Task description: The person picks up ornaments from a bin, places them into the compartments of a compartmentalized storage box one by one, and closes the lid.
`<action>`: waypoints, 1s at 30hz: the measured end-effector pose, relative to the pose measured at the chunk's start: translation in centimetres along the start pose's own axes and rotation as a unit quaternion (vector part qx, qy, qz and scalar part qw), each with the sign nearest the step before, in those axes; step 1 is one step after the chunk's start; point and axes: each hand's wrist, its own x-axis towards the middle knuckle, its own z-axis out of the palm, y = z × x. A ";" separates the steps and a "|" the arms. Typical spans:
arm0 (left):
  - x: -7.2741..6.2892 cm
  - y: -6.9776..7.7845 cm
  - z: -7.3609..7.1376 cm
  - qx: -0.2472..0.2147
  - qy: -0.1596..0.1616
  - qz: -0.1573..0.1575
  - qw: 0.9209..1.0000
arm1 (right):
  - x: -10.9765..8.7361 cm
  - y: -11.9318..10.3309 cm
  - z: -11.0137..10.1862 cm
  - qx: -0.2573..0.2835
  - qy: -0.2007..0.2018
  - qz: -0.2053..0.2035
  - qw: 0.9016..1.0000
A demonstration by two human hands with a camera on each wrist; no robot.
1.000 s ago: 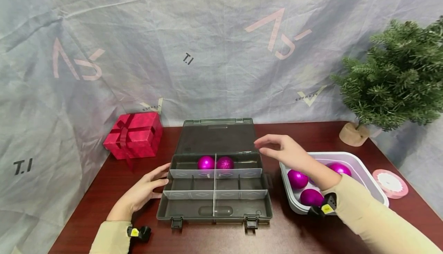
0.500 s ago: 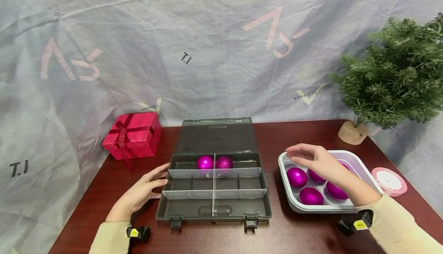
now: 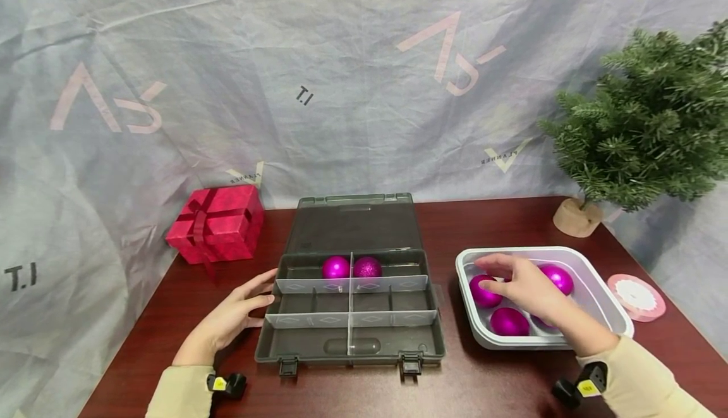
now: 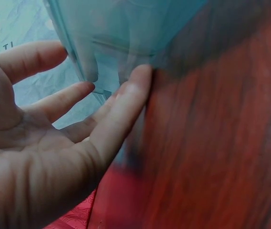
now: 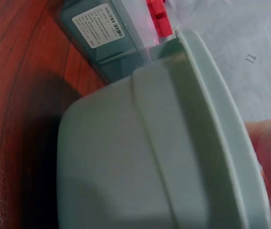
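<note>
A dark translucent divider case [image 3: 349, 336] lies in the middle of the table, its lid [image 3: 355, 225] folded back. In its rear row sit a shiny magenta ball [image 3: 336, 267] and a glittery magenta ball [image 3: 367, 267], parted by a divider. My left hand [image 3: 230, 317] rests its loosely bent fingertips against the case's left side. My right hand [image 3: 529, 288] is inside the white plastic bin [image 3: 591, 336], thumb and fingers spread at the leftmost magenta ball [image 3: 482, 293]; no grip on it is visible. Another magenta ball [image 3: 509, 322] lies nearer the front, and one more [image 3: 557, 277] behind the hand.
A red gift box [image 3: 218, 223] with a ribbon stands at the back left. To the right are a pink-edged ribbon roll [image 3: 637, 298] and a small artificial tree on a wooden base [image 3: 577, 217]. Grey fabric [image 3: 352, 121] hangs behind the table.
My right hand has moved right from beside the lid, over the white bin, then down among the balls. My left hand stays at the case's side.
</note>
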 end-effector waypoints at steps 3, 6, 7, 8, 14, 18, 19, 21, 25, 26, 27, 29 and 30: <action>0.0 0.0 0.0 0.001 0.001 0.001 1.000 | 0.1 0.2 0.4 -0.011 -0.004 0.004 1.000; -0.1 0.0 0.0 0.001 -0.002 0.002 1.000 | 0.1 0.3 0.6 -0.024 -0.009 0.015 1.000; -0.1 0.0 0.0 0.001 -0.003 0.002 1.000 | 0.1 0.4 0.6 -0.025 -0.012 0.016 0.999; -0.1 0.0 0.0 0.001 -0.003 0.002 1.000 | 0.0 0.4 0.6 -0.026 -0.014 0.018 0.999; -0.1 0.0 0.0 0.000 -0.004 0.002 1.000 | 0.1 0.5 0.5 -0.034 -0.012 0.020 0.999; 0.0 0.0 0.0 0.001 -0.003 0.003 1.000 | 0.1 0.2 0.3 -0.059 0.007 0.015 0.998; 0.0 0.0 0.0 0.001 -0.003 0.003 1.000 | 0.1 0.1 0.1 -0.063 0.012 0.013 0.998; 0.0 0.0 0.0 0.001 -0.003 0.004 1.000 | 0.1 -0.3 -0.2 -0.067 0.019 0.010 0.998; -0.1 0.0 -0.1 0.000 -0.004 0.005 1.000 | 0.0 -1.0 -0.8 -0.060 0.027 0.016 0.998; -0.1 0.0 -0.1 0.002 -0.004 0.005 1.000 | 0.0 -1.1 -1.0 -0.057 0.028 0.018 0.998; -0.1 0.0 -0.1 0.003 -0.003 0.004 1.000 | 0.0 -1.3 -1.1 -0.054 0.028 0.021 0.998; -0.1 0.0 -0.1 0.006 -0.004 0.003 1.000 | 0.0 -1.5 -1.4 -0.049 0.030 0.026 0.998; -0.1 -0.1 0.0 0.008 -0.003 0.002 1.000 | 0.0 -1.7 -1.6 -0.046 0.032 0.027 0.998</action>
